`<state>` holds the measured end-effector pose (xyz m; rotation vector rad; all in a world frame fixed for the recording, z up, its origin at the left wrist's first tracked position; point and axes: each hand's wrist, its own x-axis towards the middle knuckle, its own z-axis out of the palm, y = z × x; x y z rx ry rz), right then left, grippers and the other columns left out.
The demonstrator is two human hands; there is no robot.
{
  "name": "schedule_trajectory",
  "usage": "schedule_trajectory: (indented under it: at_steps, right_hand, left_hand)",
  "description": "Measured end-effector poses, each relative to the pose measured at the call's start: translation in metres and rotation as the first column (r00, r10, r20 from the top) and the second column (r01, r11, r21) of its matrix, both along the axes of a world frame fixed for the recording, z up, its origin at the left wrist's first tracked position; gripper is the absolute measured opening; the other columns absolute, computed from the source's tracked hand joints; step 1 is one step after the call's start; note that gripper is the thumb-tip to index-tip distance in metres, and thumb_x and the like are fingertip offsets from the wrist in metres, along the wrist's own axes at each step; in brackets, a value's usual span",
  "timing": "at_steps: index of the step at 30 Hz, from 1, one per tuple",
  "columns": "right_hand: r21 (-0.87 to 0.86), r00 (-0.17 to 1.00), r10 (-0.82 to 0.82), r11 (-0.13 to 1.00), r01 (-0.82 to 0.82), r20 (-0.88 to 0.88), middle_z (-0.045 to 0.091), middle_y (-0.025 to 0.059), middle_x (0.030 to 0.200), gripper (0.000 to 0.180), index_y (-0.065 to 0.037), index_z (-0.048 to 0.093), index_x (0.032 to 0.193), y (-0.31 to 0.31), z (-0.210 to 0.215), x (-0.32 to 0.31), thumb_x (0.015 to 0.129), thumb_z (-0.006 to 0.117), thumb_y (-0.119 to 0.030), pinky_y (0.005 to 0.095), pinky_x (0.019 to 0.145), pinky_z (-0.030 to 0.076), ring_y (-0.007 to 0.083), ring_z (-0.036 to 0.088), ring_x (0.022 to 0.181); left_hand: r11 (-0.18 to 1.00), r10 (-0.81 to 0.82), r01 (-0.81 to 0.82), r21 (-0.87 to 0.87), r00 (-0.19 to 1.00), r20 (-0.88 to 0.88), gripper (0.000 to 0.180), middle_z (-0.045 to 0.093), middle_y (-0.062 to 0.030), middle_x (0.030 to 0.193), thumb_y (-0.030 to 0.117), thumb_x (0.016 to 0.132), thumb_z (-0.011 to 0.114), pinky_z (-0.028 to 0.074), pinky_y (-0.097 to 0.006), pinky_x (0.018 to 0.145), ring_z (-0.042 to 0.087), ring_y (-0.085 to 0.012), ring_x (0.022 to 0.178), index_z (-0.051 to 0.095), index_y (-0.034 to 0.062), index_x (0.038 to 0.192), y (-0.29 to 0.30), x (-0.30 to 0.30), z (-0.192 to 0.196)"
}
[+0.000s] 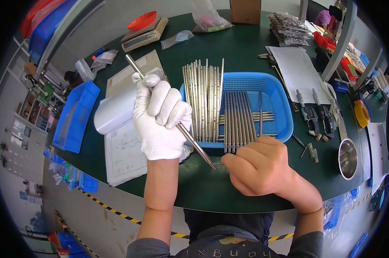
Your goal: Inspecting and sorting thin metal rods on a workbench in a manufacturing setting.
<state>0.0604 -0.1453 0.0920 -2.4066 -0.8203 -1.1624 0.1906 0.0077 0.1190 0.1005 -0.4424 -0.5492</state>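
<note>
My left hand [160, 120], in a white glove, grips a long thin metal rod [136, 69] that slants from upper left down to its tip near the table's front. My bare right hand [259, 165] is curled just right of that tip, pinching a tiny metal part [219, 163] against the rod's end. Behind both hands sits a blue plastic basket [280, 124] with several metal rods [237, 118] lying in it and several more metal strips [203, 99] leaning over its left rim.
Paper sheets [125, 150] lie left on the green table [203, 189]. A blue bin [76, 116] sits at the far left, a scale with a red dish [143, 28] behind. Hand tools [317, 116], a metal cup [347, 157] and a printed sheet [297, 71] lie right.
</note>
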Motion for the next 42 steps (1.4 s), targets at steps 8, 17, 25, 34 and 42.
schedule_trajectory:
  at_steps: [8, 17, 25, 34, 42]
  right_hand:
    - [-0.164, 0.976, -0.213, 0.962, 0.217, 0.044, 0.039, -0.0010, 0.054, 0.017, -0.005, 0.059, 0.075, 0.015, -0.006, -0.011, 0.059, 0.061, -0.006, 0.0277, 0.039, 0.030, 0.0139, 0.041, 0.041]
    - [-0.167, 0.991, -0.133, 0.978, 0.128, -0.018, 0.037, -0.0006, 0.057, 0.012, -0.008, 0.050, 0.069, 0.016, -0.008, -0.007, 0.064, 0.061, -0.010, 0.0267, 0.042, 0.032, 0.0116, 0.045, 0.046]
    - [-0.127, 0.980, -0.028, 0.992, 0.003, -0.194, 0.041, 0.0015, 0.053, 0.016, -0.010, 0.045, 0.063, 0.000, -0.005, -0.001, 0.059, 0.060, -0.007, 0.0309, 0.042, 0.034, 0.0186, 0.047, 0.044]
    - [0.008, 0.982, -0.187, 0.982, 0.187, 0.009, 0.047, 0.0033, 0.052, 0.013, -0.006, 0.059, 0.073, -0.043, 0.046, -0.020, 0.062, 0.063, -0.002, 0.0321, 0.041, 0.032, 0.0204, 0.045, 0.041]
    - [0.385, 0.949, -0.289, 0.896, 0.223, 0.122, 0.054, 0.0069, 0.057, 0.011, -0.002, 0.063, 0.077, -0.071, 0.067, -0.048, 0.069, 0.059, 0.005, 0.0292, 0.044, 0.033, 0.0186, 0.046, 0.044]
  left_hand:
    - [0.991, 0.109, -0.109, 0.078, 0.994, 0.004, 0.032, 0.028, 0.0048, 0.048, 0.027, 0.100, 0.035, 0.024, -0.020, 0.033, 0.027, -0.0047, 0.037, 0.053, 0.0069, 0.084, -0.006, -0.001, -0.001]
    - [0.978, 0.111, -0.112, 0.176, 0.994, 0.011, 0.036, 0.025, 0.0067, 0.047, 0.035, 0.099, 0.037, 0.019, -0.021, 0.034, 0.021, -0.0055, 0.036, 0.056, 0.0099, 0.083, -0.007, -0.008, 0.002]
    - [0.952, 0.028, -0.097, 0.290, 0.972, 0.234, 0.053, 0.031, 0.0034, 0.044, 0.041, 0.100, 0.028, 0.020, -0.020, 0.034, 0.023, -0.0053, 0.035, 0.062, 0.0003, 0.100, -0.012, -0.011, -0.005]
    - [0.890, 0.144, -0.104, 0.444, 0.988, -0.057, 0.028, 0.034, 0.0044, 0.058, 0.018, 0.096, 0.038, 0.021, -0.018, 0.034, 0.026, -0.0029, 0.039, 0.054, -0.0017, 0.109, -0.012, 0.001, -0.011]
    - [0.416, 0.010, 0.069, 0.907, 0.997, -0.080, 0.040, 0.053, -0.0075, 0.091, -0.001, 0.091, 0.039, 0.032, -0.018, 0.042, 0.040, -0.0050, 0.054, 0.036, 0.0061, 0.130, -0.107, 0.021, -0.038]
